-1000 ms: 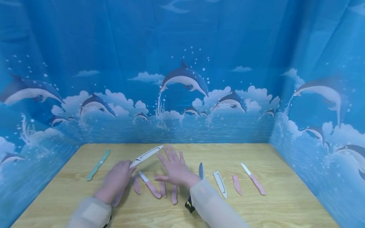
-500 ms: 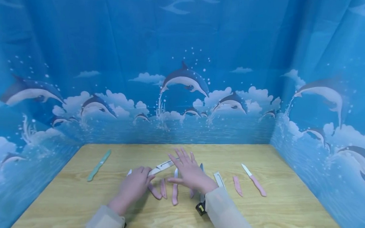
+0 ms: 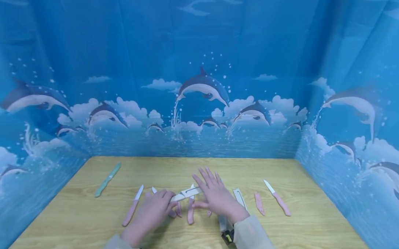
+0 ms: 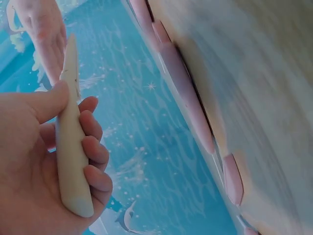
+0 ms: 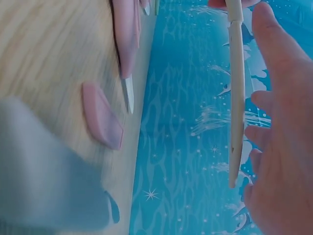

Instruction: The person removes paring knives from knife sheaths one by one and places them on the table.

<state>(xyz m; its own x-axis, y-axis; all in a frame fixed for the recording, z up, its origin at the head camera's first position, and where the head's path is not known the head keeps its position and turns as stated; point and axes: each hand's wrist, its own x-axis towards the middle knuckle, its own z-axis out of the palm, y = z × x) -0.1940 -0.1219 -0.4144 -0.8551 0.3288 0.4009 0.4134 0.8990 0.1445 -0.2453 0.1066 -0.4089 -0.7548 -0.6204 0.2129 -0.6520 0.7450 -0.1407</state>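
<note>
My left hand (image 3: 153, 210) grips the cream handle of a knife (image 4: 74, 156), its fingers curled round it in the left wrist view. A white sheath (image 3: 191, 191) covers the blade and points right and slightly away. My right hand (image 3: 218, 198) is spread with straight fingers beside the sheath's tip; the palm faces the sheath (image 5: 236, 93) in the right wrist view. Whether it touches the sheath I cannot tell. Below the hands lie a pink knife (image 3: 190, 212) and a pink sheath (image 5: 101, 115), both partly hidden in the head view.
Left on the wooden table lie a green knife (image 3: 107, 180) and a pink knife (image 3: 132, 208). Right of my right hand are a white sheath (image 3: 239, 198), a pink sheath (image 3: 259, 204) and another pink knife (image 3: 278, 199). A blue dolphin curtain (image 3: 199, 139) walls the table.
My left hand has moved right and nearer, carrying the sheathed knife and uncovering the pink knife at left. My right hand has shifted right, still spread.
</note>
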